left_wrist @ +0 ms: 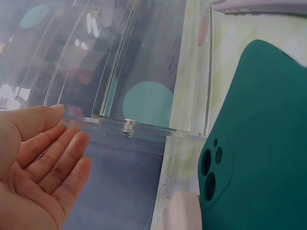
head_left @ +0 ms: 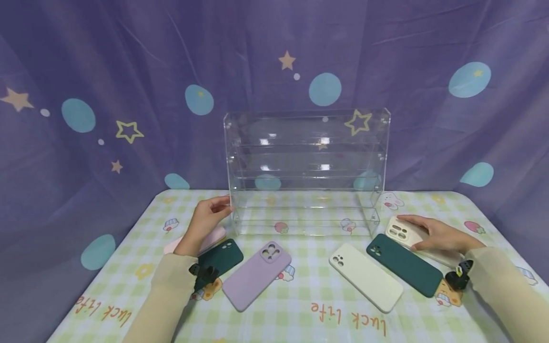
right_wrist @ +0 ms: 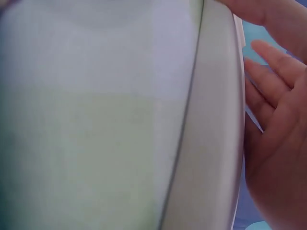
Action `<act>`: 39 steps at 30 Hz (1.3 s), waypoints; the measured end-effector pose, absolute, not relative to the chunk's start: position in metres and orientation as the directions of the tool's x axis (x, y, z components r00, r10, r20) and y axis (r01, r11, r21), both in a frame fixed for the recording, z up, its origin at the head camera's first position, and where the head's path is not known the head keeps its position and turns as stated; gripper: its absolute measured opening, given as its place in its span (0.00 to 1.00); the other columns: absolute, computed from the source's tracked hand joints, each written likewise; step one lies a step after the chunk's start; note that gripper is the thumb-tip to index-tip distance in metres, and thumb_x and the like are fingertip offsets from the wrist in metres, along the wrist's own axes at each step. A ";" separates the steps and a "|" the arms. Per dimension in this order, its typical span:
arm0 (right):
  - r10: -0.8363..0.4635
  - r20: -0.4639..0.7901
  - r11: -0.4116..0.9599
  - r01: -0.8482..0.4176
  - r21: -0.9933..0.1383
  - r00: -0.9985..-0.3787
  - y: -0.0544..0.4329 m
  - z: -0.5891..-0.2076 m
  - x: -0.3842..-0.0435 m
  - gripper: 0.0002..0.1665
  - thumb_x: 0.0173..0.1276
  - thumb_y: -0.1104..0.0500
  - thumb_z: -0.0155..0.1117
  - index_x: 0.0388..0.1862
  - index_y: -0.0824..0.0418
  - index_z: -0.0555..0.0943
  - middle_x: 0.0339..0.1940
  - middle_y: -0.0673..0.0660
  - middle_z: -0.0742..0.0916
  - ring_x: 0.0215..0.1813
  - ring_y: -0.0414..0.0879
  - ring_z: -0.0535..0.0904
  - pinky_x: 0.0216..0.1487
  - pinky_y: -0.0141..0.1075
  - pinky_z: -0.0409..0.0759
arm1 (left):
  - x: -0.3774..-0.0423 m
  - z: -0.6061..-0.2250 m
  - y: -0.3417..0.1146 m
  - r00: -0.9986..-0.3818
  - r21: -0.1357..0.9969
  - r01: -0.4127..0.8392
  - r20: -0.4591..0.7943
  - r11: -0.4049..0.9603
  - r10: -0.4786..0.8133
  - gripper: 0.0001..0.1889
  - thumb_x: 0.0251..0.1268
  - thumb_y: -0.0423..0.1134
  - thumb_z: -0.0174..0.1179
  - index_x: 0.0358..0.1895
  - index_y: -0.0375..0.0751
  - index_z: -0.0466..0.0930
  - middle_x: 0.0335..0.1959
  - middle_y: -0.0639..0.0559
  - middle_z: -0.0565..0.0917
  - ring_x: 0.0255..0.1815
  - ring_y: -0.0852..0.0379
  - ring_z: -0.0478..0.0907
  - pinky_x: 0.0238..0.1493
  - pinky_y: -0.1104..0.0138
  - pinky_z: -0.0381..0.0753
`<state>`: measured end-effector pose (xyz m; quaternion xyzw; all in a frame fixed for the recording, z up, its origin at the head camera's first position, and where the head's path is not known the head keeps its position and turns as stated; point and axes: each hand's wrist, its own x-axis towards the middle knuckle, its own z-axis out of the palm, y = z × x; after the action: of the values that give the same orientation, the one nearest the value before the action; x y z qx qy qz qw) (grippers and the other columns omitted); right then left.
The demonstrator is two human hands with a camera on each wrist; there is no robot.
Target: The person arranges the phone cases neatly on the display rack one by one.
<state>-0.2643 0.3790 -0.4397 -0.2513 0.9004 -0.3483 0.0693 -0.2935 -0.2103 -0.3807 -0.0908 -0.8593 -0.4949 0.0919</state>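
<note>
A clear acrylic display rack [head_left: 307, 200] with several tiers stands at the middle back of the table. My left hand [head_left: 207, 218] is at its left side panel, fingertips by the panel's edge; in the left wrist view the fingers of that hand [left_wrist: 45, 167] look loosely bent. Over on the right, my right hand [head_left: 443, 234] holds a cream phone case [head_left: 400, 230] across its width, thumb along the near edge and fingers toward the far one. Beneath the left wrist lie a dark green phone case [head_left: 225, 257] and a pink phone case [head_left: 216, 235], both partly hidden.
A lilac phone case [head_left: 257, 278] lies left of centre. Right of centre are a pale cream-green phone case [head_left: 366, 280] and another dark green phone case [head_left: 405, 266], beside the held one. A checked tablecloth [head_left: 296, 305] covers the table; a purple curtain [head_left: 257, 43] hangs behind.
</note>
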 end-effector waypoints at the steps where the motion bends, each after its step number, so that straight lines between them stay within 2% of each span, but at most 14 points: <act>1: -0.500 0.051 0.629 -0.402 -0.666 -0.865 0.379 -0.439 -0.264 0.51 0.53 0.53 0.74 0.72 0.66 0.59 0.69 0.72 0.65 0.60 0.18 0.57 0.53 0.16 0.59 | -0.293 -0.381 -0.210 -0.966 0.835 0.248 0.250 0.491 0.063 0.19 0.62 0.34 0.62 0.55 0.30 0.77 0.48 0.34 0.82 0.42 0.54 0.80 0.40 0.75 0.77; 4: -0.492 0.051 0.632 -0.396 -0.666 -0.869 0.379 -0.439 -0.265 0.53 0.52 0.55 0.75 0.72 0.67 0.58 0.70 0.73 0.63 0.60 0.14 0.48 0.53 0.09 0.49 | -0.293 -0.382 -0.210 -0.965 0.839 0.252 0.257 0.482 0.057 0.18 0.61 0.33 0.62 0.54 0.30 0.78 0.48 0.34 0.82 0.40 0.57 0.80 0.39 0.76 0.76; 10: -0.491 0.063 0.639 -0.409 -0.651 -0.869 0.379 -0.439 -0.263 0.53 0.50 0.55 0.75 0.72 0.62 0.59 0.70 0.71 0.64 0.61 0.16 0.49 0.53 0.11 0.51 | -0.293 -0.384 -0.211 -0.963 0.840 0.258 0.264 0.478 0.056 0.19 0.61 0.33 0.62 0.54 0.29 0.78 0.49 0.34 0.82 0.36 0.66 0.79 0.38 0.77 0.76; 13: -0.469 0.090 0.666 -0.418 -0.618 -0.879 0.378 -0.438 -0.262 0.52 0.49 0.53 0.76 0.72 0.57 0.61 0.70 0.68 0.66 0.61 0.18 0.52 0.55 0.21 0.59 | -0.294 -0.385 -0.212 -0.963 0.844 0.257 0.263 0.471 0.054 0.18 0.61 0.33 0.63 0.54 0.30 0.78 0.48 0.35 0.82 0.35 0.69 0.77 0.37 0.77 0.76; 15: -0.460 0.114 0.682 -0.432 -0.590 -0.881 0.378 -0.437 -0.262 0.50 0.50 0.53 0.76 0.71 0.54 0.63 0.69 0.66 0.67 0.63 0.25 0.58 0.55 0.30 0.64 | -0.294 -0.385 -0.212 -0.962 0.844 0.262 0.269 0.469 0.053 0.18 0.61 0.33 0.63 0.54 0.29 0.78 0.48 0.35 0.82 0.34 0.70 0.77 0.38 0.76 0.76; 17: -0.440 0.155 0.708 -0.447 -0.546 -0.885 0.379 -0.437 -0.262 0.47 0.51 0.52 0.76 0.70 0.53 0.66 0.67 0.64 0.70 0.61 0.30 0.64 0.52 0.36 0.67 | -0.295 -0.384 -0.212 -0.960 0.840 0.268 0.276 0.472 0.053 0.19 0.61 0.33 0.63 0.54 0.29 0.78 0.48 0.35 0.82 0.35 0.70 0.77 0.38 0.76 0.76; 20: -0.418 0.207 0.719 -0.461 -0.520 -0.885 0.379 -0.437 -0.264 0.41 0.54 0.54 0.74 0.67 0.57 0.69 0.63 0.62 0.75 0.55 0.33 0.70 0.49 0.34 0.71 | -0.294 -0.384 -0.211 -0.961 0.840 0.261 0.273 0.475 0.046 0.18 0.60 0.33 0.63 0.54 0.30 0.79 0.47 0.35 0.82 0.35 0.68 0.78 0.38 0.76 0.76; 22: -0.379 0.224 0.724 -0.438 -0.533 -0.898 0.380 -0.437 -0.265 0.36 0.57 0.54 0.72 0.65 0.58 0.71 0.60 0.61 0.77 0.51 0.29 0.71 0.45 0.29 0.73 | -0.294 -0.384 -0.211 -0.962 0.840 0.257 0.270 0.477 0.043 0.18 0.60 0.33 0.63 0.53 0.31 0.79 0.47 0.36 0.83 0.36 0.66 0.79 0.38 0.76 0.77; 26: -0.335 0.195 0.704 -0.383 -0.598 -0.922 0.381 -0.435 -0.268 0.27 0.67 0.55 0.63 0.62 0.64 0.74 0.57 0.65 0.80 0.45 0.26 0.74 0.39 0.26 0.74 | -0.293 -0.385 -0.210 -0.963 0.839 0.248 0.270 0.485 0.026 0.18 0.60 0.34 0.64 0.53 0.31 0.80 0.47 0.36 0.83 0.39 0.59 0.81 0.39 0.76 0.77; 30: -0.319 0.168 0.713 -0.353 -0.606 -0.933 0.382 -0.432 -0.273 0.21 0.71 0.54 0.57 0.58 0.63 0.78 0.53 0.66 0.82 0.42 0.27 0.76 0.36 0.26 0.73 | -0.292 -0.383 -0.209 -0.963 0.836 0.240 0.269 0.493 0.013 0.17 0.60 0.34 0.64 0.52 0.31 0.80 0.47 0.37 0.83 0.42 0.53 0.82 0.38 0.77 0.77; 33: -0.316 0.172 0.712 -0.353 -0.607 -0.933 0.382 -0.429 -0.275 0.18 0.71 0.55 0.57 0.55 0.62 0.80 0.50 0.59 0.85 0.41 0.27 0.76 0.35 0.25 0.73 | -0.292 -0.381 -0.208 -0.966 0.844 0.227 0.260 0.486 0.000 0.17 0.60 0.33 0.64 0.51 0.31 0.81 0.47 0.38 0.83 0.44 0.51 0.82 0.38 0.77 0.77; 39: -0.349 0.173 0.653 -0.371 -0.660 -0.921 0.385 -0.410 -0.274 0.17 0.69 0.61 0.59 0.52 0.70 0.79 0.43 0.39 0.85 0.42 0.25 0.76 0.37 0.22 0.74 | -0.291 -0.380 -0.207 -0.972 0.852 0.200 0.234 0.485 -0.010 0.16 0.60 0.34 0.63 0.51 0.31 0.81 0.48 0.38 0.83 0.45 0.50 0.82 0.40 0.73 0.79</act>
<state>-0.2740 0.3852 -0.4104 -0.1981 0.9089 -0.3666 -0.0155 -0.2908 -0.2071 -0.3800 -0.0554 -0.8553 -0.5045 0.1041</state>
